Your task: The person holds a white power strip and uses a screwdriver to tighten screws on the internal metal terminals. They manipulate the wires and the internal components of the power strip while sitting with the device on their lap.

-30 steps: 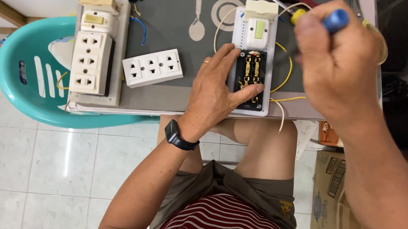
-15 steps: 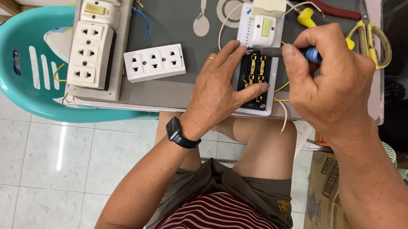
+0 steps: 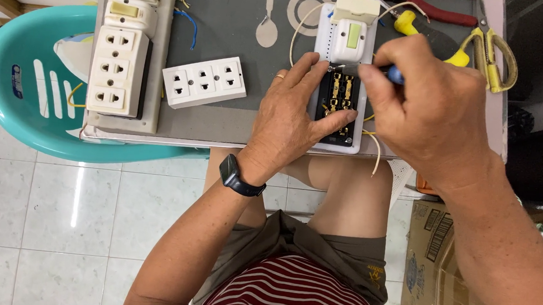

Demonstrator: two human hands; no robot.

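My left hand lies flat on a white electrical board, fingers spread beside an opened black socket block with brass contacts. My right hand is closed around a blue-handled screwdriver, whose metal tip points left at the top of the black block. A white switch with a green rocker is mounted on the same board just above. Thin yellowish wires curl out from the board's edges.
A loose white triple socket lies on the grey tabletop. A second board with sockets and a switch sits at the left over a teal plastic chair. Yellow-handled cutters and red pliers lie top right; a cardboard box stands below.
My right hand has come down from above the board and brought the screwdriver tip to the top of the black socket block. My left hand has stayed on the board.
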